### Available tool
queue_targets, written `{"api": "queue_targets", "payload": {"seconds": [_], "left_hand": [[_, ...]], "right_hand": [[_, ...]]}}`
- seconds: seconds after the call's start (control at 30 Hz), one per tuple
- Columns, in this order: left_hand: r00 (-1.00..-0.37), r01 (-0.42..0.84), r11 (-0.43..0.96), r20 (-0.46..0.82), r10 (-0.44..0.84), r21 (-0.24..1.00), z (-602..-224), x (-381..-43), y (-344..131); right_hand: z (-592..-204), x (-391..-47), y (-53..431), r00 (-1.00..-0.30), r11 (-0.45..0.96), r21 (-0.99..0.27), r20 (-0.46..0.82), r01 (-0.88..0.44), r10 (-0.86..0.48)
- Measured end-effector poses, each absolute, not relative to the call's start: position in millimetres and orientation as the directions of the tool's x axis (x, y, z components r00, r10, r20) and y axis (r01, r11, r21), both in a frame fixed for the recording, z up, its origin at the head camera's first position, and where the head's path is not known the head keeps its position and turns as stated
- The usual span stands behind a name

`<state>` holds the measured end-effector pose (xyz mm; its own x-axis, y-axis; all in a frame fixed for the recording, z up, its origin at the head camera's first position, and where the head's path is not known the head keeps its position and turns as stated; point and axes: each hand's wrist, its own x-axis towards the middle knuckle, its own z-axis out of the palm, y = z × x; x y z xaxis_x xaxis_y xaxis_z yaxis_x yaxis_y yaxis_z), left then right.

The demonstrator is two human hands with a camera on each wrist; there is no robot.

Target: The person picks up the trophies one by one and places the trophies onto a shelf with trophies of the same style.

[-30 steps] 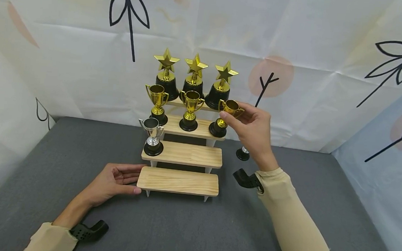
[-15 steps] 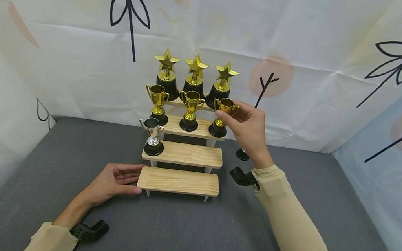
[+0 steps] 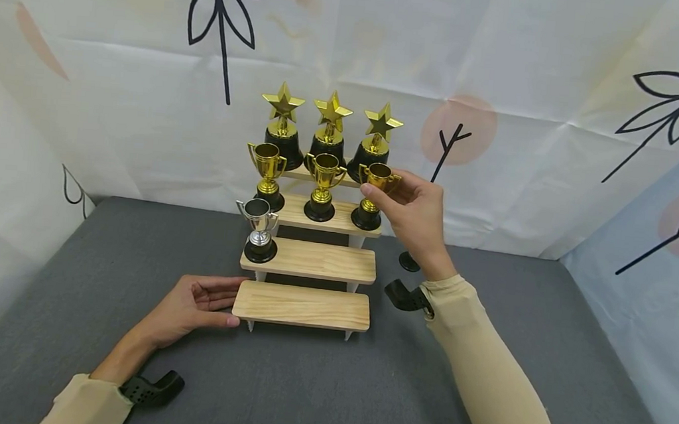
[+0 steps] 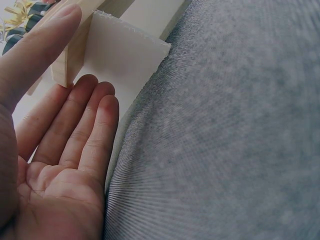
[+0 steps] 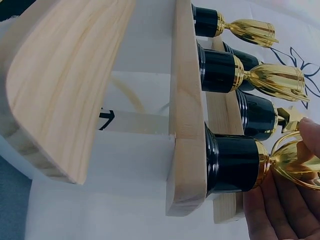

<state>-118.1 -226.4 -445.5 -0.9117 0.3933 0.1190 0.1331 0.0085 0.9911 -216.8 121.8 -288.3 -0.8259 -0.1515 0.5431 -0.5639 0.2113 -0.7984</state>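
Observation:
My right hand (image 3: 414, 214) pinches the cup of a small gold trophy (image 3: 378, 177) between thumb and fingers. In the right wrist view that trophy's black base (image 5: 235, 162) stands upright at the board's end. Two more gold trophy cups (image 3: 325, 171) share this shelf (image 3: 293, 210). My left hand (image 3: 203, 304) lies at the left end of the lowest shelf (image 3: 302, 305), thumb and fingers extended; the left wrist view shows its fingertips against the stand's white side support (image 4: 120, 55). One silver trophy cup (image 3: 259, 222) occupies the left of the second-lowest shelf (image 3: 324, 261).
Gold star trophies (image 3: 330, 115) line the top shelf against a printed white backdrop (image 3: 529, 154). Behind my right wrist, a small black base (image 3: 409, 262) shows on the grey table (image 3: 278, 387), its upper part hidden by the hand.
My right hand has moved slightly left, bringing the gold trophy from a tilt to upright on its shelf. The left hand stays where it was.

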Motion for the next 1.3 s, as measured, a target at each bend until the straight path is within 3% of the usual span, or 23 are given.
{"api": "queue_targets", "payload": {"seconds": [0.63, 1.3], "left_hand": [[-0.914, 0.122, 0.014, 0.106, 0.391, 0.992, -444.4, -118.5, -226.5], [-0.908, 0.141, -0.03, 0.141, 0.395, 0.99, -446.7, -118.7, -227.2]], "right_hand": [[-293.1, -217.2, 118.9, -0.809, 0.172, -0.79, 0.573, -0.588, -0.133], [-297.5, -207.2, 137.1, -0.839, 0.146, -0.826, 0.533, -0.544, -0.108]]}}
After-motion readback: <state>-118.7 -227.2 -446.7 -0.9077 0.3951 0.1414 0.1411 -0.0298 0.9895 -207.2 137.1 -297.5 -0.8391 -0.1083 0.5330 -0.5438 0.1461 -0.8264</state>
